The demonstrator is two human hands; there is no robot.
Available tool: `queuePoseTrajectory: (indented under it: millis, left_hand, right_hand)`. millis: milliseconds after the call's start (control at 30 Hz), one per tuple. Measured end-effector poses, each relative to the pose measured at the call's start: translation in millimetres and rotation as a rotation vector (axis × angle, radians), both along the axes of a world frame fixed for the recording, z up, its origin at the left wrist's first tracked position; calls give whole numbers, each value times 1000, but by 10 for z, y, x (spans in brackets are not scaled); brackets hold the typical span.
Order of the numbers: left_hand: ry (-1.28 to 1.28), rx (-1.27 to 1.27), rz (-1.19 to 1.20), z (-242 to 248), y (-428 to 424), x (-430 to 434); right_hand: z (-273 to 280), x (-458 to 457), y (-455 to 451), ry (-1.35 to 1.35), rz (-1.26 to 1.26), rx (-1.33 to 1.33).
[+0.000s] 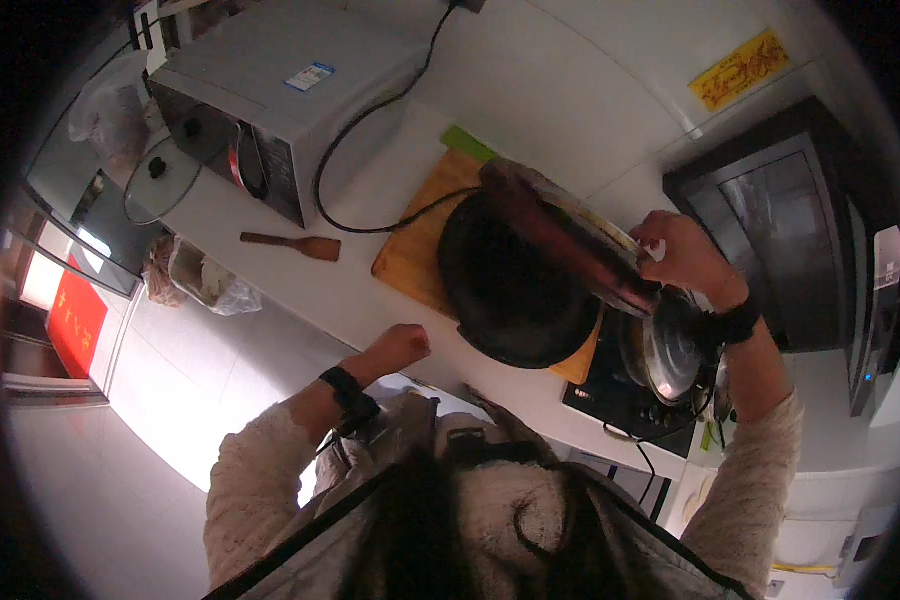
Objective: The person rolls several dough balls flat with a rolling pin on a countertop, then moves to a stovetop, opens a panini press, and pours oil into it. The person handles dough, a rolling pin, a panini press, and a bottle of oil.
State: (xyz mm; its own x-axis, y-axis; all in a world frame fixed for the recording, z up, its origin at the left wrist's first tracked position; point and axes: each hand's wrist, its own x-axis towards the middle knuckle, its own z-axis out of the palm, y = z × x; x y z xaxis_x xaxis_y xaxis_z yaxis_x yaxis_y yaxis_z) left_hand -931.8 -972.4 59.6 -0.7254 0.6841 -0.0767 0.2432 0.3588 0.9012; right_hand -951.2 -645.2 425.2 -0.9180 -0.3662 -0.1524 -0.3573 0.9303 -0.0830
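My right hand (679, 251) grips the near right end of a flat, dark-red, lid-like piece (570, 236), seen almost edge-on. It is tilted above the back right of a round black pan (514, 289). A small white scrap shows by my fingers; what it is I cannot tell. The pan rests on a wooden board (412, 251), and a black cord (360, 124) runs to its back edge. My left hand (405, 346) hovers near the counter's front edge, left of the pan, fingers curled and nothing visible in them.
A wooden spatula (292, 245) lies on the counter, before a microwave oven (292, 97). Farther left is a glass lid (163, 180). To the right, a shiny metal pot (671, 356) sits on a black cooktop (600, 397), beside a large dark appliance (780, 217).
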Motion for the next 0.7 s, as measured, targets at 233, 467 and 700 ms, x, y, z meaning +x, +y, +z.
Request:
queuePoseTrajectory:
  millis: [233, 467, 700]
  left_hand:
    - [-18, -49, 102, -7, -253, 70]
    - [-63, -11, 211, 93, -369, 142]
    - [51, 70, 272, -65, -420, 185]
  right_hand:
    - [275, -277, 260, -60, -108, -214]
    - [565, -632, 611, -30, -124, -239]
    - [737, -1122, 873, -38, -126, -90]
